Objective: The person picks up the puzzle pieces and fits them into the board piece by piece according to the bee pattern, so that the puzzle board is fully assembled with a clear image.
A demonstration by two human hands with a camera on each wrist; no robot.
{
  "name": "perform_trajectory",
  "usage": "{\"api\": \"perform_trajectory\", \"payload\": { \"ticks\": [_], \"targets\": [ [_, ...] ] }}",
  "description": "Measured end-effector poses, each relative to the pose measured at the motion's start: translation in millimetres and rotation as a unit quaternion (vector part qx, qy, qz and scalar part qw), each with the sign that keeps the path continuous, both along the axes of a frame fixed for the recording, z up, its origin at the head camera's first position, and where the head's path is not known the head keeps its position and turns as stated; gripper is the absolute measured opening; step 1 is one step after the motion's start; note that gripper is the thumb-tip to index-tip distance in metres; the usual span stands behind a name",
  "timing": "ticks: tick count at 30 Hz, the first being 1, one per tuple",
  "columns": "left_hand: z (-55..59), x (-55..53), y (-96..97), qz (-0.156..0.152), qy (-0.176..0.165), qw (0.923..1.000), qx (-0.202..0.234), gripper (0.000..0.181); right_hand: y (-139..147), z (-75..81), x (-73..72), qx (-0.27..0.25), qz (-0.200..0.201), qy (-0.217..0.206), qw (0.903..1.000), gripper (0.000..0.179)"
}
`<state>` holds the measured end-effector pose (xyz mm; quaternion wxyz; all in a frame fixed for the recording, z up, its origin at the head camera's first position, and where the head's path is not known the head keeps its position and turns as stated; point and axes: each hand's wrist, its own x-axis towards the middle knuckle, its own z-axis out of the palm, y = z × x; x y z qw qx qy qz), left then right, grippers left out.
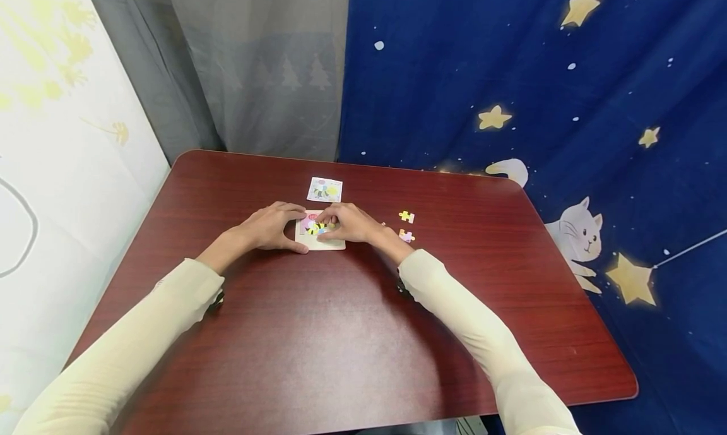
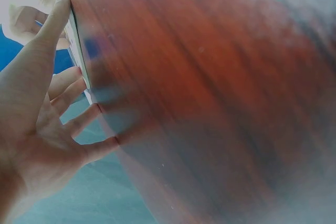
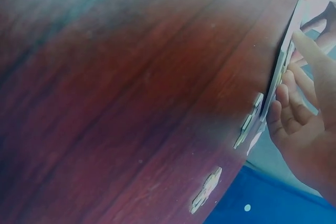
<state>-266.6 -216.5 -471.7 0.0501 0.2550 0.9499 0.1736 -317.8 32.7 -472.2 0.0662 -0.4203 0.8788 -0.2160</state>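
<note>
A pale square puzzle board [image 1: 318, 245] lies flat on the table, with a bee picture of jigsaw pieces in its tray. At its left side my left hand [image 1: 271, 226] rests with the thumb at the near corner and spread fingers by the far corner; the left wrist view shows those fingers fairly straight, tips on the table. My right hand [image 1: 353, 223] is over the board's right half, other fingers curled. Its thumb and index finger pinch at a yellow-and-blue puzzle piece [image 1: 322, 228] in the picture, partly hidden by the hand.
A printed bee card [image 1: 325, 189] lies just beyond the board. Loose puzzle pieces lie right of the right hand, one yellow [image 1: 406, 216] and one pinkish [image 1: 406, 236]; another is mostly covered by the wrist. The reddish-brown table [image 1: 318, 334] meets curtains at its far edge.
</note>
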Motion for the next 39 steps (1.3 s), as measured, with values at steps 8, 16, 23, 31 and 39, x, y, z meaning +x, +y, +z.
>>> {"api": "perform_trajectory", "payload": {
  "ticks": [8,16,23,31,39],
  "targets": [
    [-1.6,-0.6,0.1,-0.001,0.001,1.0,-0.001,0.099,0.4,1.9,1.9,-0.007,-0.006,-0.021,0.9997,0.04],
    [1.1,0.8,0.6,0.002,-0.001,1.0,-0.002,0.098,-0.3,2.4,0.8,0.002,-0.009,-0.031,0.9995,0.041],
    [2.3,1.9,1.3,0.001,0.001,1.0,0.002,0.097,-1.7,4.0,0.0,0.017,-0.002,-0.016,0.9997,0.042],
    [1.1,-0.2,1.2,0.0,0.003,1.0,0.004,0.098,-2.7,10.0,0.6,0.011,-0.026,-0.007,0.9996,0.036],
    [-0.3,0.7,0.3,-0.002,0.002,1.0,0.007,0.097,-6.4,13.4,7.1,0.048,-0.042,-0.013,0.9979,0.037]
  ]
}}
